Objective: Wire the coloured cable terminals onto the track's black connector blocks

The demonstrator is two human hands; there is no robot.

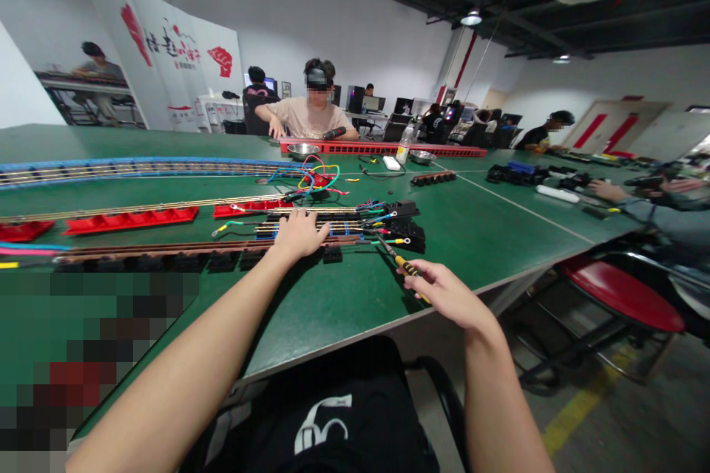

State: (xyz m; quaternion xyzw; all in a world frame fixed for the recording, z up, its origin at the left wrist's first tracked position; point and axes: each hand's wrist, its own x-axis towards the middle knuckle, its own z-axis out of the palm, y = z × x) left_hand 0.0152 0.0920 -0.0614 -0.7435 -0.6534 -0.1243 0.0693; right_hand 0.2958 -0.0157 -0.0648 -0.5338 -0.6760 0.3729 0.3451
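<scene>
My left hand point(299, 235) lies across a black-and-blue rail assembly point(347, 228) on the green table, its thumb spread out to the right and its fingertips partly hidden. In my right hand point(441, 292) is a screwdriver point(409, 267) with a yellow and black handle. Its thin shaft points up and left to the right end of the rails, near a green wire point(391, 241) with a ring terminal. Whether the tip touches anything I cannot tell. Brown rails point(166, 251) on black supports run left from under my left forearm.
Red rail supports point(133, 219) and a long blue rail point(138, 168) lie further back on the table point(499, 229). Coiled coloured wires point(325, 179) sit beyond my left hand. A co-worker point(319, 111) sits opposite, behind a long red strip point(382, 148). A red stool point(624, 294) stands at right.
</scene>
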